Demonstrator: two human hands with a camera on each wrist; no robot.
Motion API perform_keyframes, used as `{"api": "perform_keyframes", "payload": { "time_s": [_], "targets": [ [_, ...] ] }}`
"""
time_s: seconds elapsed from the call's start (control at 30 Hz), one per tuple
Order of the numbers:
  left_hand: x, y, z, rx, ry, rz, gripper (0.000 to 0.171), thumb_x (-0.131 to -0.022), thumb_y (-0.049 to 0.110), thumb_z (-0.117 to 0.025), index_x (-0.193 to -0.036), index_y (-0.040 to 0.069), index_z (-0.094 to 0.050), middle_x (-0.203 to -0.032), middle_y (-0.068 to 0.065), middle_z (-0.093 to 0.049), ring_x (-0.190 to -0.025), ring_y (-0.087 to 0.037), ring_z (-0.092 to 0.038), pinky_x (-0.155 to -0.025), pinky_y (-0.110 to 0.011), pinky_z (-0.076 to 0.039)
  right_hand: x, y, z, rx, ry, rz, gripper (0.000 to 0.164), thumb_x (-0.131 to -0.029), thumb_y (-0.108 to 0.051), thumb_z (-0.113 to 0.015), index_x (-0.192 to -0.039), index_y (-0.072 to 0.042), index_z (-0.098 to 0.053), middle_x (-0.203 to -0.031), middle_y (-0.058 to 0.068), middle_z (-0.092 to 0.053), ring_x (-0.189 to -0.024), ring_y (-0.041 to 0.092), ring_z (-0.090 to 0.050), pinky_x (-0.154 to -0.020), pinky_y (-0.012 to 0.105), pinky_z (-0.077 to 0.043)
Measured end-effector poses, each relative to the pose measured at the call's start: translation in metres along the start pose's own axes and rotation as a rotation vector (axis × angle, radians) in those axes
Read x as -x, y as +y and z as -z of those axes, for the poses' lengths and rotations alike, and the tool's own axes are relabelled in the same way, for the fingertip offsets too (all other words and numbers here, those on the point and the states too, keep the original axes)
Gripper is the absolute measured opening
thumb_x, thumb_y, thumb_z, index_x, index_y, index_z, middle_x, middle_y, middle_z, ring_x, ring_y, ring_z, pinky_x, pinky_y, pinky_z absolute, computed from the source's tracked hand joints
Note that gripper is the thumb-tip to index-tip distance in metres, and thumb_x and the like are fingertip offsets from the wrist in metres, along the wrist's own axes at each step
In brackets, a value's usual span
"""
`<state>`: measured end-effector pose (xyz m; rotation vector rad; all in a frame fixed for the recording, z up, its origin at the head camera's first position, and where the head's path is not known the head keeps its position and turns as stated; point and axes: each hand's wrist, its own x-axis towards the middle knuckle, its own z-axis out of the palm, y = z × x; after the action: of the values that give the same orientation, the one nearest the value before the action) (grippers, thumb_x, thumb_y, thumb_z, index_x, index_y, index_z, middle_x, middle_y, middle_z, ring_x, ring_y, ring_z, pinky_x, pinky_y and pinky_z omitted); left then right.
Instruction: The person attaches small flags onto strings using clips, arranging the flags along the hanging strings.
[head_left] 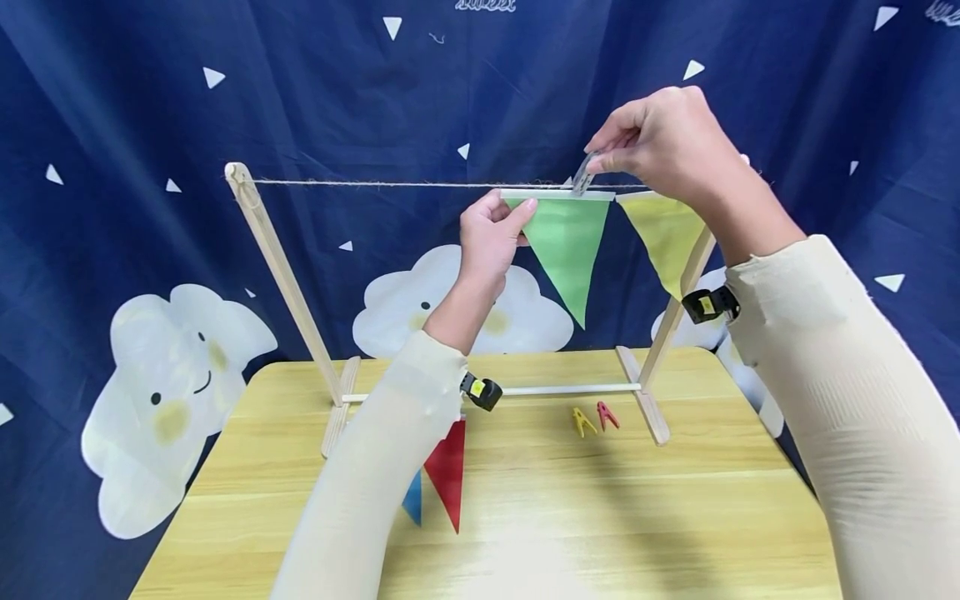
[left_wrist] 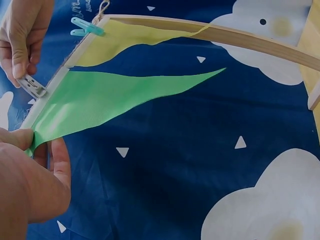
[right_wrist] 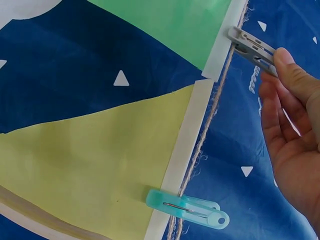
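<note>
A green pennant flag [head_left: 572, 250] hangs point down along the twine [head_left: 390, 183]. My left hand [head_left: 487, 237] pinches its white top edge near the left corner, thumb in front. Above the same edge, my right hand [head_left: 667, 137] holds a grey clothespin [head_left: 583, 173] between thumb and fingers. In the right wrist view the tip of the grey clothespin [right_wrist: 252, 46] sits over the flag's white edge and the twine [right_wrist: 202, 140]. Beside it a yellow pennant flag [head_left: 663, 233] hangs from the twine, held by a turquoise clothespin [right_wrist: 187, 207].
A wooden frame with a left post [head_left: 285, 283] and a right post [head_left: 686, 287] stands on the wooden table [head_left: 540, 500]. Yellow [head_left: 583, 422] and red [head_left: 607, 415] clothespins lie there. Red [head_left: 447, 475] and blue [head_left: 413, 500] pennants are partly hidden by my left arm.
</note>
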<state>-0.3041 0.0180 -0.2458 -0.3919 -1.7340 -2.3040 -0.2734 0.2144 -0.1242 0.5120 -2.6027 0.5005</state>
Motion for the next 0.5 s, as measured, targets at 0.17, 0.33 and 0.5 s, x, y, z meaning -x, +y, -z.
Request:
{"api": "perform_keyframes", "payload": {
  "time_s": [0.17, 0.33, 0.5],
  "targets": [
    [-0.0005, 0.0006, -0.0006, 0.012, 0.011, 0.004, 0.006, -0.096, 0.007, -0.072, -0.102, 0.004, -0.071, -0.082, 0.001, -0.068, -0.067, -0.01, -0.064, -0.066, -0.027, -0.058, -0.0024, 0.0002, -0.0018, 0.006, -0.017, -0.021, 0.02, -0.093, -0.031, -0.078, -0.104, -0.015, -0.083, -0.105, 0.004, -0.08, -0.073, 0.0, -0.063, -0.059, 0.013, -0.046],
    [-0.001, 0.0006, -0.0006, 0.006, 0.008, 0.012, 0.013, -0.097, 0.008, -0.072, -0.109, 0.002, -0.072, -0.084, 0.001, -0.068, -0.068, -0.01, -0.064, -0.067, -0.027, -0.057, -0.0031, 0.0006, -0.0036, -0.004, -0.031, -0.031, 0.021, -0.093, -0.032, -0.078, -0.104, -0.015, -0.083, -0.105, 0.004, -0.08, -0.076, 0.003, -0.065, -0.06, 0.013, -0.046],
    [-0.0005, -0.0002, -0.0012, -0.007, 0.005, 0.006, 0.018, -0.097, 0.008, -0.072, -0.113, 0.0, -0.071, -0.082, 0.002, -0.067, -0.067, -0.008, -0.063, -0.064, -0.024, -0.057, -0.0036, 0.001, -0.0058, 0.012, -0.036, -0.018, 0.02, -0.092, -0.031, -0.078, -0.103, -0.015, -0.083, -0.103, 0.005, -0.08, -0.078, 0.009, -0.067, -0.06, 0.013, -0.046]
  ]
}}
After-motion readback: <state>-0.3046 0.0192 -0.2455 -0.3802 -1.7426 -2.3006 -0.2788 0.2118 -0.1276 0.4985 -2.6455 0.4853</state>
